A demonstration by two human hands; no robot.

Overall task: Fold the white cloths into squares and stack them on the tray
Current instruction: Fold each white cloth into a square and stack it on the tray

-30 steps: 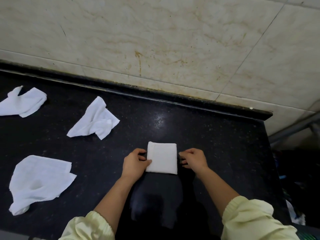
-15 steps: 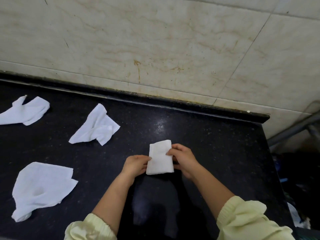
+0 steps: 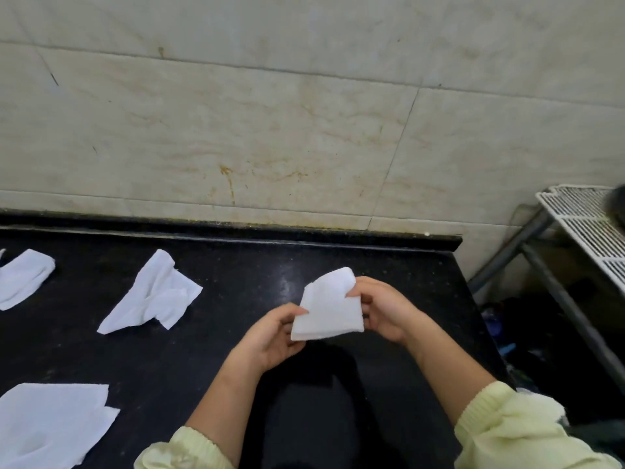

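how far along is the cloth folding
Done: one folded cloth looks roughly square. In hand: the left hand and right hand hold it over the counter. Left: the far-left cloth, middle cloth and near cloth lie unfolded; no tray or stack is in view.

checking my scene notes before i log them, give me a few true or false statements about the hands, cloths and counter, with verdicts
1. The left hand and the right hand both hold the folded white cloth. True.
2. The countertop is white. False: it is black.
3. Three loose cloths lie left of the hands: a far-left cloth, a crumpled cloth and a near cloth. True.
4. The wire rack stands left of the countertop. False: it stands to the right.
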